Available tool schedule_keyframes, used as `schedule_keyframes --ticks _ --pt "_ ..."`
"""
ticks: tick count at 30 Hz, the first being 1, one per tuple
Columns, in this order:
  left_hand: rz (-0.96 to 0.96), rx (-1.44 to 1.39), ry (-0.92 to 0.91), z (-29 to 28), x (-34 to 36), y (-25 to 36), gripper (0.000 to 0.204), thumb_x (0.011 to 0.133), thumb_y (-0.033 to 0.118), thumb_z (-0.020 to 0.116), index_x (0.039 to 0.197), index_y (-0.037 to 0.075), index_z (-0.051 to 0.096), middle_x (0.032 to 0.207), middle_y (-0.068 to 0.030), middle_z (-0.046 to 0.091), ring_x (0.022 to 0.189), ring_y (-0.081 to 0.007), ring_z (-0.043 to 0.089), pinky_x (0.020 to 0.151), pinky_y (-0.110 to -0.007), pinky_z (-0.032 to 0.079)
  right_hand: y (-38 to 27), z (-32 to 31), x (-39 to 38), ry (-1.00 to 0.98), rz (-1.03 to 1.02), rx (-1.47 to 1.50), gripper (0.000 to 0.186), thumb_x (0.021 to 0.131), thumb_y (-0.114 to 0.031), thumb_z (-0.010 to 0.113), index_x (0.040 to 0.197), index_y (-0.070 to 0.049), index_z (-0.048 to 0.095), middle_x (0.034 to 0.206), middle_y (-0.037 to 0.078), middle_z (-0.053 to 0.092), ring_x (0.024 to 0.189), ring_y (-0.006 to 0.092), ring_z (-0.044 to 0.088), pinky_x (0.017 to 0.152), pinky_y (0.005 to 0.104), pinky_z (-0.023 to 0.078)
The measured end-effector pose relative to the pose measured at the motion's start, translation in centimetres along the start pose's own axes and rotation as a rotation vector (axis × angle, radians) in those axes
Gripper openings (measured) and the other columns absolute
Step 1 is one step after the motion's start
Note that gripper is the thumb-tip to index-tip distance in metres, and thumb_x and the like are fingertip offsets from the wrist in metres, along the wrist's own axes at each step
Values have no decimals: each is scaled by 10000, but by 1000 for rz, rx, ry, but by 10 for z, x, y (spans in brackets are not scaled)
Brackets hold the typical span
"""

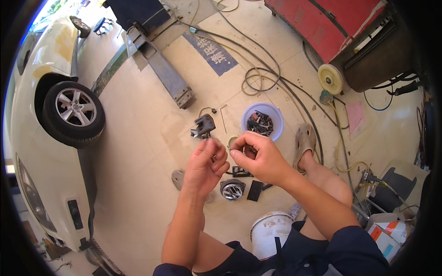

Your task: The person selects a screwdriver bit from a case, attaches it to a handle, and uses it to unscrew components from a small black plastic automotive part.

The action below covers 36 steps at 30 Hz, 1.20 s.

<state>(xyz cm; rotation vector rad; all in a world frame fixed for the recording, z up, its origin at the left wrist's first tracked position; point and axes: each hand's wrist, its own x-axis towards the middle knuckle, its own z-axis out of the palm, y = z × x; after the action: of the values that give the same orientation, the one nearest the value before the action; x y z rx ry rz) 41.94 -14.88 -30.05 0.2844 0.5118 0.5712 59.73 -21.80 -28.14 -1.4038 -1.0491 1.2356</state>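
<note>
My left hand is raised over the floor, its thumb and fingers drawn together and slightly blurred. Just beyond its fingertips is a dark plastic part with a short cable; whether the fingers touch it I cannot tell. Close by on the right, my right hand has its fingers curled against the thumb, and anything pinched there is too small to name. A pale yellowish round thing shows partly behind it. Below the hands lie a round black-rimmed part with a chrome emblem and a flat black rectangle.
A lavender basin holds many small dark parts. An L-shaped metal rod lies near it. A white bucket stands by my legs. Left is a car with its wheel; cables and a red cabinet are at far right.
</note>
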Motion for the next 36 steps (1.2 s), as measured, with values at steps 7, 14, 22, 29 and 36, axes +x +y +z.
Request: schedule_keyframes --ticks 7,14,22,29,36 --pt "115 325 230 11 11 -4 140 914 62 638 1045 12 639 883 -22 632 603 -47 414 529 -214 322 2 3 15 2 -90 -208 158 845 -112 633 941 9 601 834 97 622 684 177 569 598 310 448" --pt "214 324 266 5 18 14 139 921 103 659 1015 0 657 846 -40 653 543 -43 380 504 -204 291 0 0 25 -181 200 110 392 911 -34 488 1290 19 400 972 184 680 762 255 647 696 344 494" --pt "281 605 331 11 16 16 115 883 66 690 950 -24 664 813 -1 572 554 -43 378 498 -211 273 -4 3 32 -243 37 -207 235 957 -75 485 1160 43 481 942 212 684 850 359 662 749 408 501" --pt "307 683 369 18 15 15 101 869 44 699 915 -44 677 847 17 506 673 -75 487 577 -226 330 0 4 36 -245 -44 -217 183 938 -74 504 1065 59 510 902 216 684 874 399 642 741 427 493" --pt "318 687 385 14 15 13 85 871 29 694 893 -50 672 870 -1 502 706 -96 538 608 -241 369 2 6 37 -249 -54 -245 188 922 -75 524 1047 63 503 877 214 686 858 403 645 730 435 494"
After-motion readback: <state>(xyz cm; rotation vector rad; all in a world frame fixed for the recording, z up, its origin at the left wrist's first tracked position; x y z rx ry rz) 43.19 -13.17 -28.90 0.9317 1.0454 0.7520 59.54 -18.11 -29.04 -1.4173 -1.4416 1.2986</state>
